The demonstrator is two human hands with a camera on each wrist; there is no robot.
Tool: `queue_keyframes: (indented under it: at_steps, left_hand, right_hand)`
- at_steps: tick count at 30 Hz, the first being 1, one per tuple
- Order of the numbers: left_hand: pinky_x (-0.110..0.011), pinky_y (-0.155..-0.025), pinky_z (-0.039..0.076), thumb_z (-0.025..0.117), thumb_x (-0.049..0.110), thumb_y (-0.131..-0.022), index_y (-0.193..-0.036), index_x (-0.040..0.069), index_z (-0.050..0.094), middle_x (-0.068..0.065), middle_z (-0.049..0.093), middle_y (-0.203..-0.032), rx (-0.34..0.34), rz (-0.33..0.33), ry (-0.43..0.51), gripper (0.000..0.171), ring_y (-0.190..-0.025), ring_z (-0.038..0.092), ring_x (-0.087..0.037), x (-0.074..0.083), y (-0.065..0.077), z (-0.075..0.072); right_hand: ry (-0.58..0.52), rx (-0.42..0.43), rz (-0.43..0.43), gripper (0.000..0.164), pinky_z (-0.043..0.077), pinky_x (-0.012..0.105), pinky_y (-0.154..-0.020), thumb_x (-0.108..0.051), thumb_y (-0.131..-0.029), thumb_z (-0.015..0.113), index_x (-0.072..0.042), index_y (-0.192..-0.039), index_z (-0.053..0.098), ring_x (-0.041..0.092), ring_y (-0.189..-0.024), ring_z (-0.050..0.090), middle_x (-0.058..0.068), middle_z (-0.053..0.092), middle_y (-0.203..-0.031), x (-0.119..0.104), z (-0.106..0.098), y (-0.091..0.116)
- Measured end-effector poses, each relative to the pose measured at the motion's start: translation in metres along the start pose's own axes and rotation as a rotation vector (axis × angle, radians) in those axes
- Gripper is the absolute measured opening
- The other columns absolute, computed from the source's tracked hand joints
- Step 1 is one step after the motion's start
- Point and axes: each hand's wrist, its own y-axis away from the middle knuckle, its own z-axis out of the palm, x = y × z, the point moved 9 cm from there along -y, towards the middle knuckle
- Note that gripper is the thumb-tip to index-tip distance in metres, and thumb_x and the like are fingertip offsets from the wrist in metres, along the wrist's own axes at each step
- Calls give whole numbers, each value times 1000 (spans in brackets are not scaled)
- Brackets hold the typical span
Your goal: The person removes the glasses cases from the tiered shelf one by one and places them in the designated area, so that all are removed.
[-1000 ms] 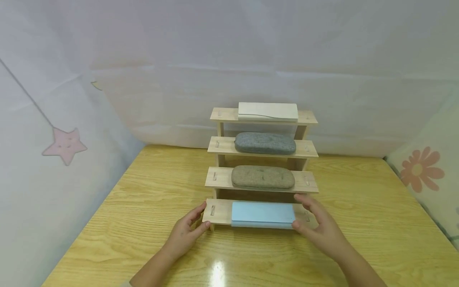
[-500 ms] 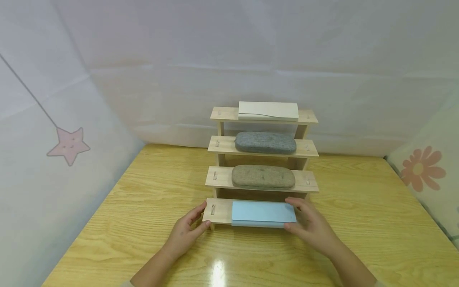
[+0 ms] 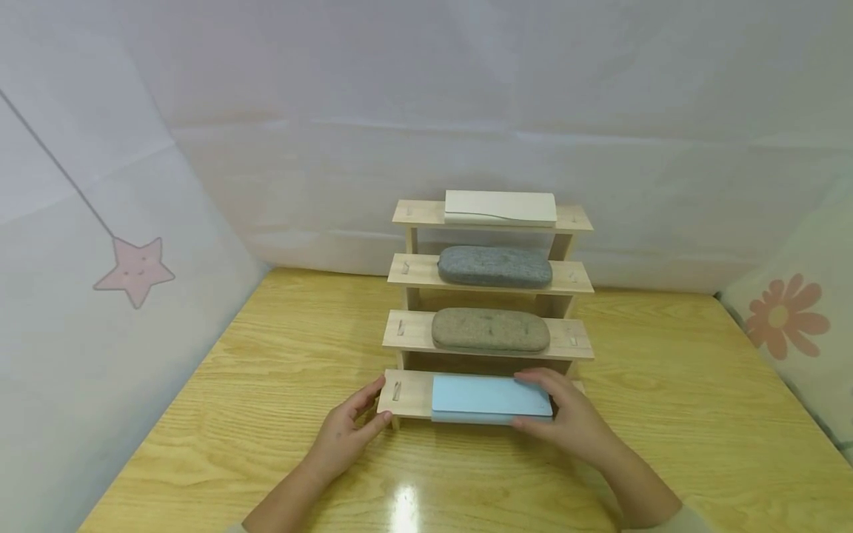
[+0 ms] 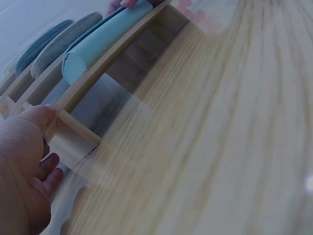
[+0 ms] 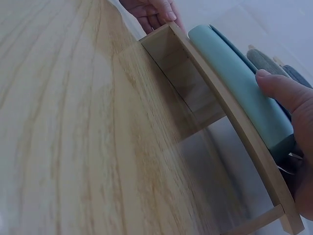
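A light blue glasses case (image 3: 476,396) lies on the bottom tier of a stepped wooden display rack (image 3: 413,403). My right hand (image 3: 569,422) grips the case's right end, thumb in front and fingers behind. In the right wrist view that thumb presses on the rounded blue case (image 5: 239,78). My left hand (image 3: 340,440) holds the left end of the bottom tier, its thumb at the front corner and a finger at the back corner. The left wrist view shows the left thumb (image 4: 41,115) against the tier's end, with other fingers curled below it.
Higher tiers carry a brown fabric glasses case (image 3: 489,330), a grey fabric case (image 3: 494,266) and a cream case (image 3: 500,207). The rack stands on a wood-grain table (image 3: 280,355). Pale cloth (image 3: 333,170) hangs behind and at the sides.
My right hand has moved left from the bottom tier's right end and taken hold of the blue case. The left hand has stayed on the rack. The case has barely shifted.
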Motion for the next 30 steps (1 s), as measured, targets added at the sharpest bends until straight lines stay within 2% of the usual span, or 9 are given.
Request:
queue_keyframes:
  at_steps: [5, 9, 16, 30]
  left_hand:
    - [-43, -110, 41, 68, 27, -93, -144, 9, 48, -8, 44, -152, -7, 2, 0, 58, -136, 46, -35, -1, 0, 0]
    - [-43, -110, 40, 68, 27, -93, -144, 9, 47, -8, 44, -152, -11, 4, 5, 58, -137, 46, -35, 0, -1, 0]
    - [-43, -110, 40, 68, 27, -93, -144, 9, 47, -8, 43, -152, -10, 17, 2, 58, -137, 46, -35, 0, -1, 0]
    - [-42, -110, 41, 68, 26, -93, -144, 9, 48, -8, 45, -151, 5, 31, -24, 57, -136, 47, -33, 0, -1, 0]
  right_hand:
    - [35, -23, 14, 56, 50, 53, -97, -35, -76, 84, -18, -125, 63, 30, -118, 57, 5, 61, -130, 2, 5, -2]
    - [44, -38, 31, 59, 48, 55, -97, -39, -74, 84, -20, -126, 62, 33, -119, 55, 6, 60, -131, 3, 7, -3]
    - [103, -75, 32, 66, 48, 55, -97, -37, -72, 87, -20, -130, 60, 32, -121, 52, 6, 59, -132, 3, 12, -6]
    - [84, -57, 31, 62, 49, 51, -95, -34, -70, 88, -18, -125, 62, 29, -117, 54, 7, 60, -128, 0, 12, -7]
